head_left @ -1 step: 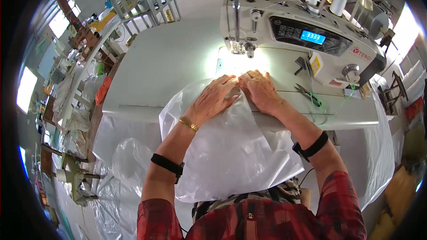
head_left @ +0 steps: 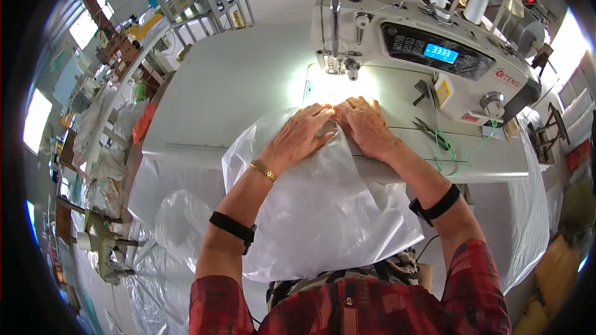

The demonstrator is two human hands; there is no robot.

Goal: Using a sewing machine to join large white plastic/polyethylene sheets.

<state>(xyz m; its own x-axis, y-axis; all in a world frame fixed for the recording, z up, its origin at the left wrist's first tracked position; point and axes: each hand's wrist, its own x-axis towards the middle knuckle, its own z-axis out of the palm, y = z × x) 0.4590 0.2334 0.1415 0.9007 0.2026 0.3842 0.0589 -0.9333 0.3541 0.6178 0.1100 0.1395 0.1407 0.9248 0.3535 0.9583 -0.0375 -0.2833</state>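
Note:
A translucent white plastic sheet [head_left: 323, 223] hangs from the sewing table's front edge over my lap, its upper end drawn up onto the tabletop. My left hand [head_left: 302, 131] grips that upper end, thumb and fingers closing on a fold. Right beside it, my right hand [head_left: 365, 125] presses and pinches the same end, and the fingertips of both hands nearly meet. Just beyond them stands the sewing machine [head_left: 428, 43], its needle area [head_left: 341, 69] brightly lit. Glare and my fingers hide the sheet's very edge.
Black thread snips [head_left: 432, 133] lie right of my right hand, near green thread [head_left: 439, 155]. White thread cones [head_left: 477, 3] stand behind the machine. A grey metal chair [head_left: 198, 0] is at the far left, with a cluttered bench [head_left: 118, 108] along the left side.

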